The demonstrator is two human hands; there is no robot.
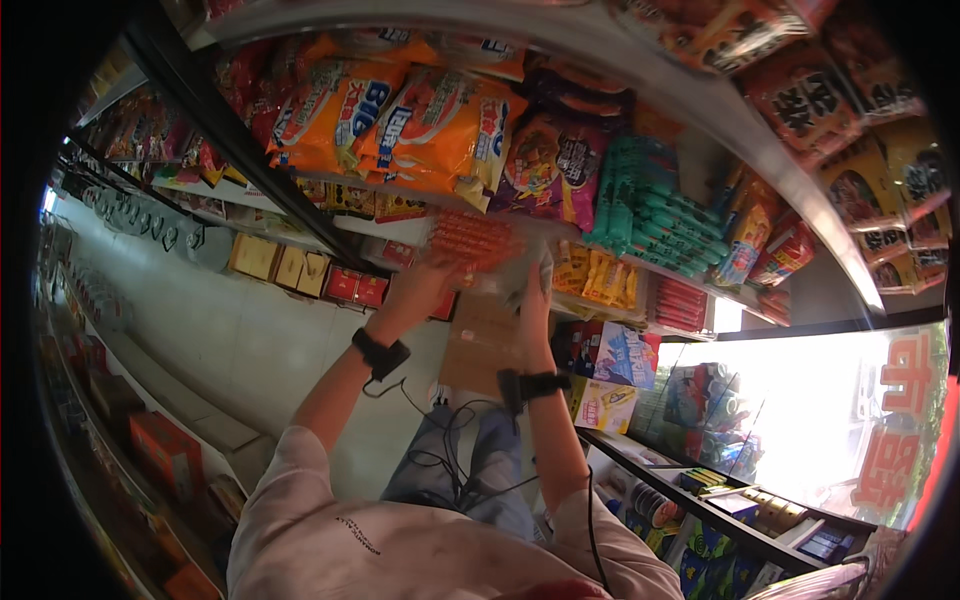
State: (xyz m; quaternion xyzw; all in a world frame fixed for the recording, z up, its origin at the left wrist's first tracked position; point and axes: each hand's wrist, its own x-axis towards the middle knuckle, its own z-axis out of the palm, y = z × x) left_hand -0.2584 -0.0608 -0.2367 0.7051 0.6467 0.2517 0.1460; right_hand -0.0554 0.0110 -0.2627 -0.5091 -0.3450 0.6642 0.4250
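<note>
My left hand (418, 288) reaches to a bundle of red-wrapped sticks (470, 240) on a lower shelf, its fingertips at the near left side of the bundle. Blur hides whether those fingers grip it. To the right, my right hand (537, 290) is raised beside the same bundle, with something greyish and smeared by its fingers. A brown cardboard box (482, 345) stands below and between both hands. Close to my right hand, yellow-wrapped sticks (597, 275) lie on the shelf. Dark bands with small boxes are strapped round both forearms.
Above hang orange snack bags (440, 125), a purple bag (548, 165) and green-wrapped packs (655, 215) on a shelf. Upright cartons (605, 375) stand right of my right forearm. A thin black cable (440, 455) loops over my lap. A bright window (800, 410) is at right.
</note>
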